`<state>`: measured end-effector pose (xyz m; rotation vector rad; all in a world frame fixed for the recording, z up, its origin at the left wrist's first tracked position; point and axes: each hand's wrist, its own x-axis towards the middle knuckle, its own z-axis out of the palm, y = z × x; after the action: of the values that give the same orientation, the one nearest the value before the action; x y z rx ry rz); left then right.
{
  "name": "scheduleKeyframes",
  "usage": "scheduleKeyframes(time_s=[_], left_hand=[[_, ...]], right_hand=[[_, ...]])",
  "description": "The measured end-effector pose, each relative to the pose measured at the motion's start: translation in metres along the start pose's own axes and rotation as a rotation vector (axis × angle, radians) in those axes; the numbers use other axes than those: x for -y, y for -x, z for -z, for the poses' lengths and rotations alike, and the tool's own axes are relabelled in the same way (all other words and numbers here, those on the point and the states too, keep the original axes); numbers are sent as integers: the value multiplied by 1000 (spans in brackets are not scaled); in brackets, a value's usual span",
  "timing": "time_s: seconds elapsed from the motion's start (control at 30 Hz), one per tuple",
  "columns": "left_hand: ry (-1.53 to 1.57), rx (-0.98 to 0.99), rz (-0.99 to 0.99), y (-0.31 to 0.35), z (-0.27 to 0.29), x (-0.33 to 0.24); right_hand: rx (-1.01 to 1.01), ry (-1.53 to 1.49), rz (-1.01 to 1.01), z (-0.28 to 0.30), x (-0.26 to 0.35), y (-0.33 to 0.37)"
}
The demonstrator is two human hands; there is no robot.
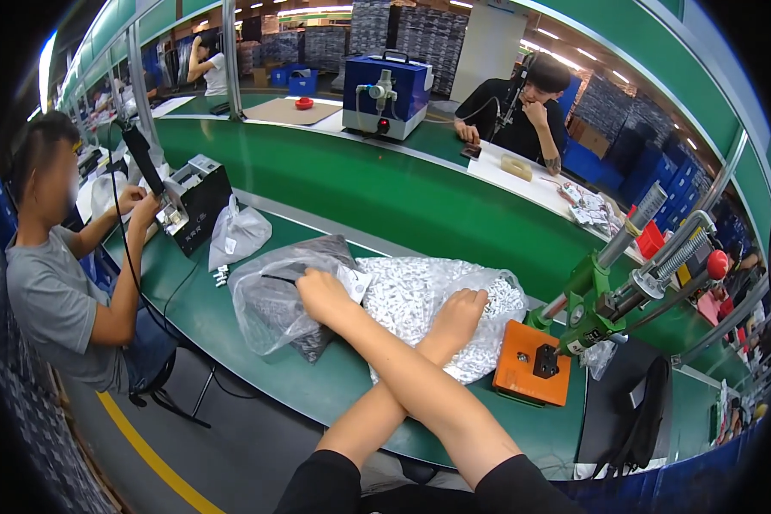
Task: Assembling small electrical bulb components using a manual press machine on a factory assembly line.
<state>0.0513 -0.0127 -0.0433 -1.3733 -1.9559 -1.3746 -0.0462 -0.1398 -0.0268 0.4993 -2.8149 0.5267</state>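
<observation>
My forearms cross in front of me, the left one reaching to the right and the right one to the left. My right hand [324,295] is closed at the mouth of a clear plastic bag [261,315] of dark parts, with a thin black piece [278,278] at its fingertips. My left hand [461,315] has its fingers curled over a large clear bag of small white plastic parts [403,295]. What those fingers hold, if anything, is hidden.
A green hand press [587,313] with an orange base [531,364] stands right of the bags. Left of them lie a smaller tied bag [238,233] and a black device [199,206], where a seated person works. Across the green divider, another person sits near a blue machine [387,94].
</observation>
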Motion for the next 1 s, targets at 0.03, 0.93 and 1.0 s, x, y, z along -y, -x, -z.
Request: scheduleKeyframes(time_s=[0.03, 0.93, 1.0], left_hand=[[-15, 9, 9, 0, 0, -1], [0, -11, -13, -10, -16, -6], [-18, 49, 22, -12, 6, -7]], right_hand=[[12, 11, -24, 0, 1, -2], [-542, -428, -1, 135, 3, 162], [-564, -432, -100, 162, -5, 197]])
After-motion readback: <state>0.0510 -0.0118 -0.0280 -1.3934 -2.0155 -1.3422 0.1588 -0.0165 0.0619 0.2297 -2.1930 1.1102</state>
